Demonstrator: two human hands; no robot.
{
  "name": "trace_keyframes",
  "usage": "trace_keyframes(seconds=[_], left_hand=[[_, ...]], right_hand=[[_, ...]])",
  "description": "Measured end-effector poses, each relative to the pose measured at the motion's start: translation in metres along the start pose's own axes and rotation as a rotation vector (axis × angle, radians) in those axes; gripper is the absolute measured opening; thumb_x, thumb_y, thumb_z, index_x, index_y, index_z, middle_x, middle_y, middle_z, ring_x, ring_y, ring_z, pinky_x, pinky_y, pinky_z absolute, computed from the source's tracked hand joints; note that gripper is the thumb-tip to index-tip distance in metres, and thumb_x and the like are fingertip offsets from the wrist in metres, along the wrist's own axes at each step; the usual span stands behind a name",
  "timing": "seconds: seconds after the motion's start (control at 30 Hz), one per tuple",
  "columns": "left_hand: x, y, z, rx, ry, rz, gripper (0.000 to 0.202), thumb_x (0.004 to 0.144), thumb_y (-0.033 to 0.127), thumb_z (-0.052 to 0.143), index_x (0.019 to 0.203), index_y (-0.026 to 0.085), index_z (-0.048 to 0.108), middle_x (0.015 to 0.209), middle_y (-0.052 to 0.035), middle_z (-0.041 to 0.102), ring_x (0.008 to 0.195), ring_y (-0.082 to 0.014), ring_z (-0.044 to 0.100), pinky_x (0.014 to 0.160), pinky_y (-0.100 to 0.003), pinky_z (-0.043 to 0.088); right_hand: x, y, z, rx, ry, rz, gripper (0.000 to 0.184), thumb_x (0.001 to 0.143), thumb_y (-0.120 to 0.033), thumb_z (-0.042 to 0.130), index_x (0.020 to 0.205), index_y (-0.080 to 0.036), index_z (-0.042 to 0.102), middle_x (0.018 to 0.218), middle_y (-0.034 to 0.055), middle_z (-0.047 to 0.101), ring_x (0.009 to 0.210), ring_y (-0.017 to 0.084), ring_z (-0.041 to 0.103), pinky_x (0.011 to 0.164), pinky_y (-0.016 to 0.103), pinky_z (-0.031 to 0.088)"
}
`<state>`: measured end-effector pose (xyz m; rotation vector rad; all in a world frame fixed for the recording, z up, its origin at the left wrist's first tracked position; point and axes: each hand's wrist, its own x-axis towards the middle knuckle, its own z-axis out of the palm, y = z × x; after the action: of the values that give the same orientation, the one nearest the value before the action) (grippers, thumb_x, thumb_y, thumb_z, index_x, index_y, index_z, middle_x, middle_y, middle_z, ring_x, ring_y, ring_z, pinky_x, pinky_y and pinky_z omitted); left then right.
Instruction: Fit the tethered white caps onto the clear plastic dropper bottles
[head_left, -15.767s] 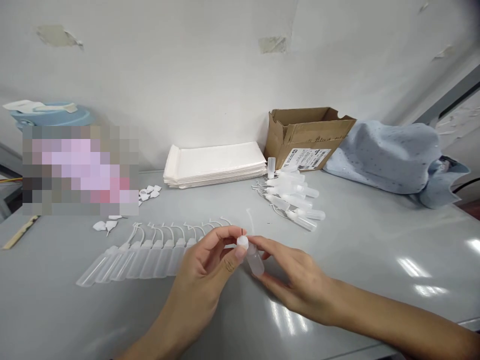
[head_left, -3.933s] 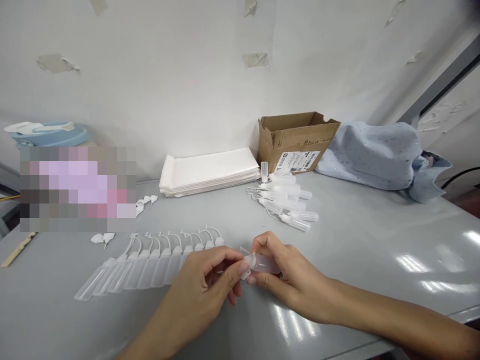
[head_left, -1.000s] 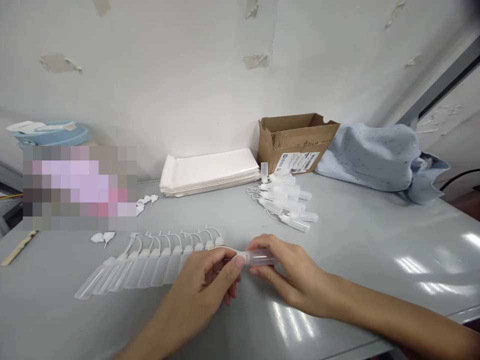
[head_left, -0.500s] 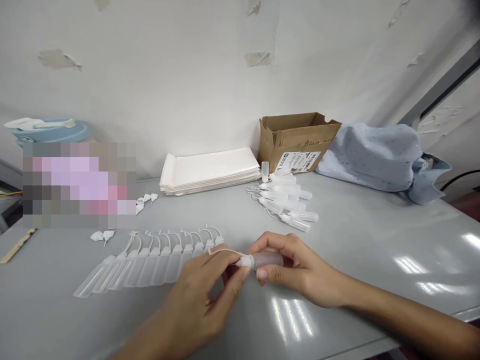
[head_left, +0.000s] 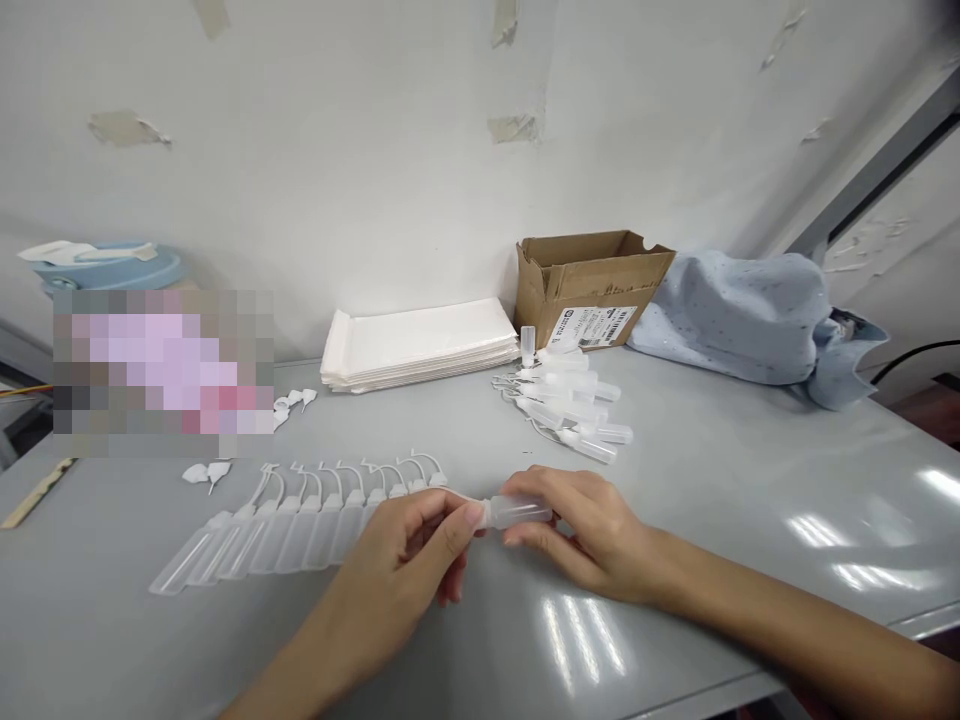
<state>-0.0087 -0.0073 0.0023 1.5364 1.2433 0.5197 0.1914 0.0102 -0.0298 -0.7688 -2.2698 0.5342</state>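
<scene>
Sm. bottle, frosted & see-thru, round body, held approx. horiz. over the tabletop, btwn front & back edges. White cap pts left, thin white tube off it. L hand pinches cap; R hand clamps body.

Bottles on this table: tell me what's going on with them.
The person's right hand holds a bottle by its body, and the left hand pinches its white cap end. A row of bottles lies to the left, partly hidden by the left hand. More bottles lie in a pile in front of the box.
</scene>
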Motion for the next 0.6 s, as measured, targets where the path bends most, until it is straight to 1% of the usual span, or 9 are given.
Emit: trace_keyframes(seconds=[0.1,0.2,0.27,0.33,0.4,0.43,0.47,0.53,0.6], left_hand=[[0.000,0.000,0.001,-0.018,-0.021,-0.002,0.038,0.090,0.044,0.040,0.064,0.018,0.053,0.054,0.0033,0.054,0.053,-0.0113,0.053,0.055,-0.022,0.043],[-0.001,-0.005,0.004,0.129,0.026,0.076,0.033,0.091,0.039,0.040,0.073,0.019,0.058,0.058,0.0026,0.056,0.056,-0.0123,0.055,0.055,-0.022,0.042],[0.000,-0.010,0.006,0.284,0.108,0.226,0.026,0.092,0.033,0.041,0.078,0.019,0.058,0.061,0.0017,0.058,0.058,-0.0132,0.056,0.056,-0.023,0.041],[0.002,-0.017,0.008,0.404,0.191,0.427,0.017,0.091,0.022,0.043,0.083,0.018,0.057,0.069,-0.0001,0.061,0.065,-0.0137,0.058,0.060,-0.023,0.043],[0.005,-0.024,0.009,0.468,0.243,0.601,0.013,0.091,0.014,0.043,0.091,0.018,0.055,0.080,-0.0019,0.062,0.072,-0.0134,0.059,0.064,-0.022,0.045],[0.006,-0.027,0.010,0.488,0.262,0.655,0.013,0.091,0.012,0.043,0.094,0.018,0.053,0.083,-0.0023,0.062,0.074,-0.0131,0.059,0.066,-0.022,0.045],[0.007,-0.029,0.010,0.509,0.287,0.687,0.013,0.091,0.012,0.043,0.097,0.018,0.053,0.085,-0.0022,0.061,0.074,-0.0128,0.058,0.066,-0.022,0.045],[0.009,-0.031,0.008,0.556,0.352,0.681,0.011,0.091,0.015,0.045,0.097,0.019,0.053,0.082,-0.0012,0.060,0.071,-0.0126,0.057,0.066,-0.022,0.046],[0.012,-0.031,0.000,0.597,0.452,0.597,0.009,0.090,0.019,0.047,0.093,0.018,0.055,0.079,-0.0008,0.060,0.070,-0.0133,0.057,0.066,-0.023,0.046]], right_hand=[[0.001,-0.002,-0.001,0.061,-0.032,0.035,0.021,0.093,-0.029,0.047,0.101,-0.011,0.056,0.075,0.0043,0.061,0.057,0.011,0.051,0.054,0.023,0.041],[0.004,-0.004,-0.004,0.202,-0.076,0.177,0.021,0.092,-0.030,0.049,0.097,-0.013,0.060,0.072,0.0014,0.061,0.055,0.010,0.049,0.053,0.021,0.039],[0.006,-0.005,-0.006,0.306,-0.119,0.298,0.023,0.091,-0.032,0.050,0.092,-0.014,0.064,0.069,0.0000,0.059,0.056,0.009,0.048,0.051,0.020,0.037],[0.008,-0.005,-0.007,0.400,-0.155,0.396,0.026,0.090,-0.035,0.051,0.088,-0.014,0.066,0.063,-0.0022,0.054,0.053,0.008,0.044,0.048,0.019,0.034],[0.009,-0.004,-0.009,0.470,-0.178,0.449,0.028,0.089,-0.037,0.051,0.087,-0.013,0.067,0.056,-0.0049,0.046,0.048,0.007,0.036,0.045,0.019,0.029],[0.010,-0.003,-0.010,0.493,-0.187,0.460,0.029,0.088,-0.038,0.052,0.087,-0.013,0.067,0.054,-0.0058,0.043,0.047,0.006,0.033,0.044,0.019,0.027],[0.011,-0.001,-0.011,0.502,-0.191,0.464,0.029,0.088,-0.039,0.053,0.087,-0.013,0.067,0.053,-0.0058,0.043,0.046,0.006,0.033,0.043,0.019,0.027],[0.013,0.005,-0.015,0.465,-0.160,0.458,0.029,0.087,-0.039,0.053,0.087,-0.014,0.067,0.058,-0.0035,0.049,0.049,0.008,0.039,0.045,0.020,0.030],[0.016,0.018,-0.021,0.333,-0.030,0.442,0.028,0.088,-0.038,0.052,0.089,-0.014,0.067,0.067,0.0002,0.057,0.057,0.011,0.048,0.051,0.022,0.036]])
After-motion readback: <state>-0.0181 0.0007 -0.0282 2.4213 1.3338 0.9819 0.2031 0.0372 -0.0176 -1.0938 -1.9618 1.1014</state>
